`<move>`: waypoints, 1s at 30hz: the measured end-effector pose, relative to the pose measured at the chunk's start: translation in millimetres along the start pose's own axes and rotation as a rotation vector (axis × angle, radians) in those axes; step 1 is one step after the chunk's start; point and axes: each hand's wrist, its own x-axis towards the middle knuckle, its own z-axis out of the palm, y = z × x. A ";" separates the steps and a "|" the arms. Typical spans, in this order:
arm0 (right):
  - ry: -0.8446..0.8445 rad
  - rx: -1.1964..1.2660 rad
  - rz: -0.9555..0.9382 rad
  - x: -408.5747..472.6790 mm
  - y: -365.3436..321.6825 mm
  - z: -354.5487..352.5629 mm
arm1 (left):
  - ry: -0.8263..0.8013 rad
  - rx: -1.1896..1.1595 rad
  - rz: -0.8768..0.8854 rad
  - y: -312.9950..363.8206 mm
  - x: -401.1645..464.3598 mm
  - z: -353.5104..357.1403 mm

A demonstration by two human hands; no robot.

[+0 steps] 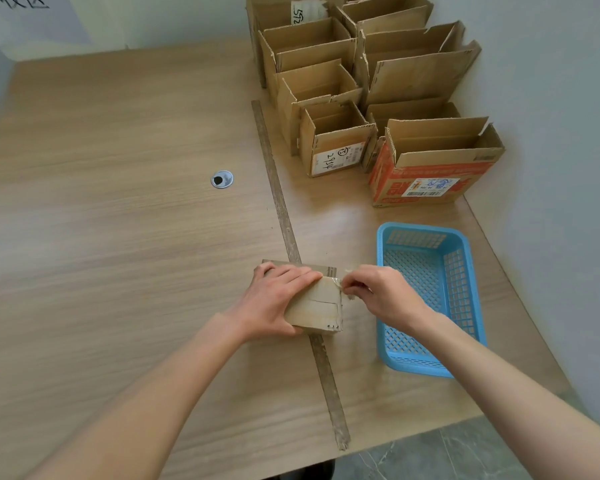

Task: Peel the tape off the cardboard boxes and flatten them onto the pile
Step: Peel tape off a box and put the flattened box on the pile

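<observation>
your bench [101, 237] fills most of the frame, pale wood grain, with a round metal grommet [222, 179] left of centre. just right of that, a long rough strip [281, 209] runs from upper centre down toward the lower edge of the bench. low in the middle of the frame, the small cardboard box [317, 306] you are working on lies across that strip. your left hand [278, 299] rests on top of it, fingers laid flat over the upper face and thumb wrapped round the near left corner. your right hand [381, 292] sits just beside the box's right edge, fingertips drawn together and pinching a bit of clear tape [336, 281] at the upper right corner of the box. right of your right hand, a blue plastic basket [465, 327] stands on the bench, partly behind your forearm. in the upper right of the frame, a cluster of open cardboard boxes [361, 81] stands upright in two rows, flaps up; the nearest on the right is an orange printed box [430, 181] with a label, and left of it a small brown box [336, 147] with a white label.
</observation>
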 end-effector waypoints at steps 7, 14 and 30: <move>-0.183 -0.250 -0.241 14.2 4.0 -18.2 | -0.146 0.093 0.080 -11.4 11.9 -22.1; -0.007 -0.063 -0.114 -9.5 -4.6 5.3 | -0.178 0.263 -0.113 7.5 10.4 -17.9; -0.146 0.117 0.088 -25.9 -6.1 7.7 | -0.149 0.169 0.085 -3.8 -0.4 -14.3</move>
